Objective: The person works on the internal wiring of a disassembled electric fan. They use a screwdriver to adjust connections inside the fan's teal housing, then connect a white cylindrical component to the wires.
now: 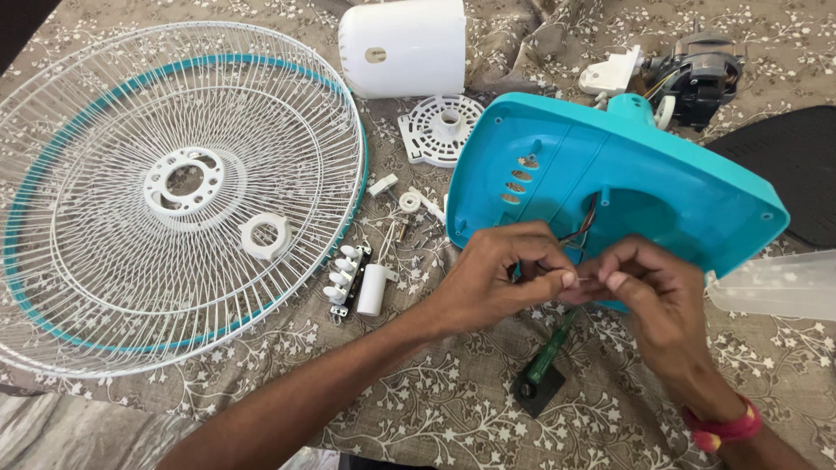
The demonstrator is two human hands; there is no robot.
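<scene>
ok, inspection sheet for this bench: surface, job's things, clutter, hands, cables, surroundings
Surface: floral cloth.
Job's things: fine wire end pinched between both hands, in front of the upturned teal fan base.
Clutter: wire fan guard, white motor cover, switch block, capacitor, green screwdriver, motor.
Hands: left hand and right hand closed on the wire.
Cables: red and dark leads leaving the base.
Surroundings: nothing seen.

Fan grille [174, 191] left of base [627, 191]; motor [697, 78] behind base; screwdriver [544, 365] before it.
</scene>
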